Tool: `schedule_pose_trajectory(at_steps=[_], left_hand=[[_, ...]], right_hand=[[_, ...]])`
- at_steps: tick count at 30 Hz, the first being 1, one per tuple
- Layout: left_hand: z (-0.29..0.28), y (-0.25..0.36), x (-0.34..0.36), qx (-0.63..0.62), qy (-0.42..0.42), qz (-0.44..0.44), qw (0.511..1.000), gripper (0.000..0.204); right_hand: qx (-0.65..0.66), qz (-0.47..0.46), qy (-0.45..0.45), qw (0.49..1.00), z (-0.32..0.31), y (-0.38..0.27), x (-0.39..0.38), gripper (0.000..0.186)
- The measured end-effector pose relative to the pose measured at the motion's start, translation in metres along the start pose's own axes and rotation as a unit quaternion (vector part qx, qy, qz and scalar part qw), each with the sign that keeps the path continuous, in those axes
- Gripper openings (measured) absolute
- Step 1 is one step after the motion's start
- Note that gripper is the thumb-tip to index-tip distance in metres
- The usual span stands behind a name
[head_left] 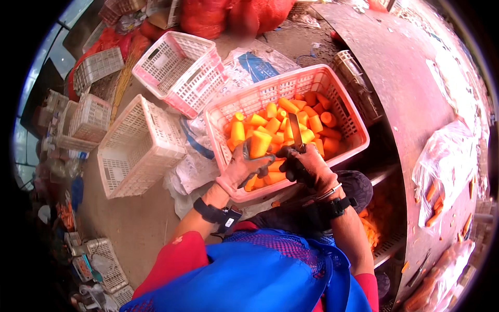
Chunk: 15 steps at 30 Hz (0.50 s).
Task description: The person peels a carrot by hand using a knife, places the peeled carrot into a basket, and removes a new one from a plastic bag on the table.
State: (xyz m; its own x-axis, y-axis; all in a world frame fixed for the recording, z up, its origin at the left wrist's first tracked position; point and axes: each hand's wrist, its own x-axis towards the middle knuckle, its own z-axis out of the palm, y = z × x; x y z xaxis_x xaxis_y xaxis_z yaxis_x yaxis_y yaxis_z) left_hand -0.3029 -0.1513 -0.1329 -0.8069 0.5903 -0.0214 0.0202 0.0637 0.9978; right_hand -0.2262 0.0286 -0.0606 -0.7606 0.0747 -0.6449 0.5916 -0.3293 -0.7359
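My left hand is closed around a thick orange carrot piece, which stands upright in the fingers. My right hand grips a knife, its blade pointing up and away from me. Dark material covers parts of both hands' fingers, and the hands are close together over the near side of a pinkish-white plastic crate. Many cut carrot pieces fill the crate's bottom, with blunt, flat ends showing. The knife handle is mostly hidden in my right hand.
Two slatted crates, a pink-white one and a dirty white one, stand to the left. A large brown board runs along the right, with a clear plastic bag and loose carrots on it. Red sacks lie behind.
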Motion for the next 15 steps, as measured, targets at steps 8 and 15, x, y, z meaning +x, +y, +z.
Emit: schedule_pose_trajectory(at_steps=[8,15], left_hand=[[0.013,0.001,0.07,0.367,0.074,0.099,0.922,0.064],[0.194,0.095,0.079,0.17,-0.287,0.123,0.935,0.036]], right_hand=[[0.172,-0.246,0.247,0.921,-0.086,0.016,-0.144,0.025],[0.234,-0.236,0.482,0.811,-0.169,0.119,-0.254,0.027]])
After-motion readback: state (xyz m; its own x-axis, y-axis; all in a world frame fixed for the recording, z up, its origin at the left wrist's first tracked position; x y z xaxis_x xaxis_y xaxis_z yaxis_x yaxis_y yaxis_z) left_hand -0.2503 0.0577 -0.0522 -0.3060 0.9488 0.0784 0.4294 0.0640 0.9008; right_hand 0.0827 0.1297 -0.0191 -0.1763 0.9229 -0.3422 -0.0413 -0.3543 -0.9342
